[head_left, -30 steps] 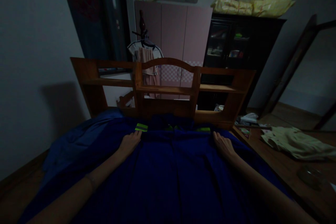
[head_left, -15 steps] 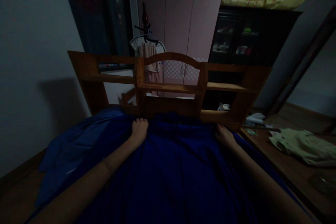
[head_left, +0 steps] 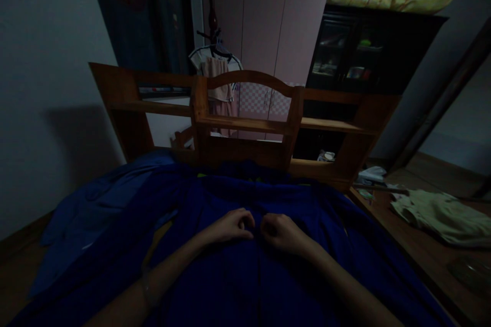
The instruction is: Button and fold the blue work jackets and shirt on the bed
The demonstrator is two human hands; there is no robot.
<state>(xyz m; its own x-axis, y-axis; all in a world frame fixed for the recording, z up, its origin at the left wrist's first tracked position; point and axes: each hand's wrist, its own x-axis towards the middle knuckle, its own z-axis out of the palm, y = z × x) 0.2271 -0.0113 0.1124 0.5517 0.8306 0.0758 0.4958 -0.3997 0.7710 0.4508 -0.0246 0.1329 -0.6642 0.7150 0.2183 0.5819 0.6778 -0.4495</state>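
A dark blue garment (head_left: 230, 276), which looks like a jacket, lies spread over the bed with a seam or opening line down its middle. Just left of that line, my left hand (head_left: 236, 225) hovers at or over the cloth, fingers curved and a gap between thumb and fingertips. My right hand (head_left: 282, 230) is close by on the right of the line, its fingers curled inward. Whether it pinches any cloth is hidden. The upper end of the garment lies against the wooden headboard (head_left: 245, 150).
Lighter blue cloth (head_left: 88, 219) is heaped at the left by the wall. To the right, a pale green garment (head_left: 441, 214) lies on a brown wooden surface (head_left: 414, 250). Beyond the headboard stand a coat rack (head_left: 213, 20), a pink wardrobe (head_left: 263, 36) and a dark cabinet (head_left: 387, 56).
Both hands have left the garment's upper edge near the headboard. They have come down and inward, and are now near each other at its middle.
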